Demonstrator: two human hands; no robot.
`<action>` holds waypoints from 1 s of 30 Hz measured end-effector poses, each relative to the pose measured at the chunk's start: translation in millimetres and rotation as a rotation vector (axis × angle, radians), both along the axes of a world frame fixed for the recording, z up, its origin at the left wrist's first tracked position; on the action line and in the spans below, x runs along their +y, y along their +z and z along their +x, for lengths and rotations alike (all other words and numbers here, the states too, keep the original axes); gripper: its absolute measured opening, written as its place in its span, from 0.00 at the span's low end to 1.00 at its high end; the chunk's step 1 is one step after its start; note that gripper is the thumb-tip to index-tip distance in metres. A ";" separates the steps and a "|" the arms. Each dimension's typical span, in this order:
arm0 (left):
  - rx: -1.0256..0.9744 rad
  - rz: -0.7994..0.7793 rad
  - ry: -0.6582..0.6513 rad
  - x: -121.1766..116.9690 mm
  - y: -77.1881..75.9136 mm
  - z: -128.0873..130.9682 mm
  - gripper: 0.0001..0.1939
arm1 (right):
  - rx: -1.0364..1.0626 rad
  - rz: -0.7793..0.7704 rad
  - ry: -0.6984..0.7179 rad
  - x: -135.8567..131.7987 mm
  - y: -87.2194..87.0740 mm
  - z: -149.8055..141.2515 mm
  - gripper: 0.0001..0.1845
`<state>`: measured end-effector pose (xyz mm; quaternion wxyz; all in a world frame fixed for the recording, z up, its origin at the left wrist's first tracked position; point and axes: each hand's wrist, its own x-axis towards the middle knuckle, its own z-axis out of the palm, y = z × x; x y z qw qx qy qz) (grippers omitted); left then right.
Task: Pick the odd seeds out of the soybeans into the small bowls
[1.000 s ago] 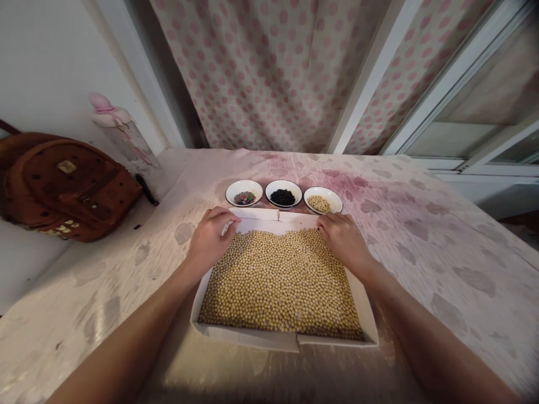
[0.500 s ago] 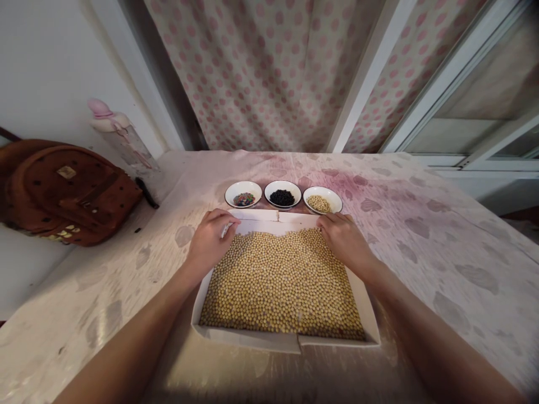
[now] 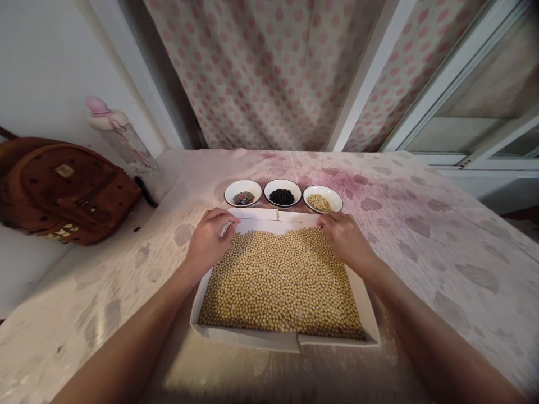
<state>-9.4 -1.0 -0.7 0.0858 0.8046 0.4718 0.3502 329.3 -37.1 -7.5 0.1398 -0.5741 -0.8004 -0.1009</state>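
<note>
A shallow white cardboard box (image 3: 248,338) lies on the table in front of me, its floor mostly covered by a layer of yellow soybeans (image 3: 280,280). A strip of bare floor shows along its far side. My left hand (image 3: 210,235) is closed on the far left corner of the box, thumb inside the wall. At the far right corner my right hand (image 3: 343,235) grips the wall too, its fingers curled over the rim. Just beyond the far wall stand a bowl of multicoloured beads (image 3: 231,193), a bowl of black beans (image 3: 269,193) and a bowl of pale beans (image 3: 337,201).
A brown backpack (image 3: 71,191) and a clear bottle with a pink cap (image 3: 126,140) stand at the left against the wall. A patterned cloth (image 3: 421,269) covers the table. Behind it hangs a dotted curtain (image 3: 269,73) beside a framed glass door (image 3: 484,95).
Almost nothing differs. Both hands keep their hold on the far corners of the box, and the view has shifted very slightly.
</note>
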 end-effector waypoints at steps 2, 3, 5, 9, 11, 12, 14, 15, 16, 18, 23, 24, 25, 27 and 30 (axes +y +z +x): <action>-0.002 0.000 0.001 -0.1 0.2 0.0 0.08 | 0.050 0.001 0.000 -1.2 1.8 3.5 0.11; -0.001 -0.001 0.000 -0.1 0.2 0.0 0.08 | 0.057 0.003 -0.005 -1.9 3.0 4.8 0.11; 0.004 -0.001 0.000 0.1 -0.2 -0.3 0.08 | 0.035 0.006 -0.023 -3.5 5.4 6.0 0.11; 0.011 0.008 0.000 1.7 -3.0 -1.9 0.08 | -0.031 0.001 -0.044 -5.2 6.6 4.0 0.11; 0.013 0.012 -0.002 2.6 -4.7 -2.7 0.08 | -0.049 0.003 -0.047 -4.6 5.2 2.5 0.12; 0.013 0.013 -0.003 2.9 -5.2 -3.0 0.08 | -0.057 0.006 -0.049 -4.1 4.3 1.9 0.12; 0.013 0.017 -0.003 3.0 -5.3 -3.0 0.08 | -0.074 0.010 -0.056 -2.9 2.6 1.1 0.13; 0.011 0.018 -0.001 2.7 -4.8 -2.7 0.08 | -0.082 0.012 -0.062 -2.3 2.0 0.9 0.13; 0.011 0.016 0.001 2.3 -4.1 -2.3 0.08 | -0.089 0.013 -0.067 -1.9 1.6 0.6 0.14; 0.009 0.006 0.006 1.1 -2.2 -1.2 0.08 | -0.097 0.010 -0.072 -1.5 1.4 -0.2 0.13; 0.003 -0.005 -0.002 -0.3 0.2 0.0 0.09 | -0.104 0.031 -0.084 -2.6 1.8 -4.7 0.11; 0.003 -0.004 -0.004 -0.2 0.0 -0.1 0.09 | -0.105 0.037 -0.085 -2.9 1.8 -5.8 0.11; 0.004 -0.005 -0.004 0.0 -0.3 -0.3 0.09 | -0.107 0.040 -0.086 -3.0 1.8 -6.9 0.11; 0.007 -0.007 -0.002 0.2 -0.9 -0.5 0.09 | -0.112 0.040 -0.087 -3.0 1.6 -8.5 0.12; 0.008 -0.014 0.001 0.0 -1.0 0.1 0.08 | -0.117 0.037 -0.092 -2.7 1.1 -9.2 0.11</action>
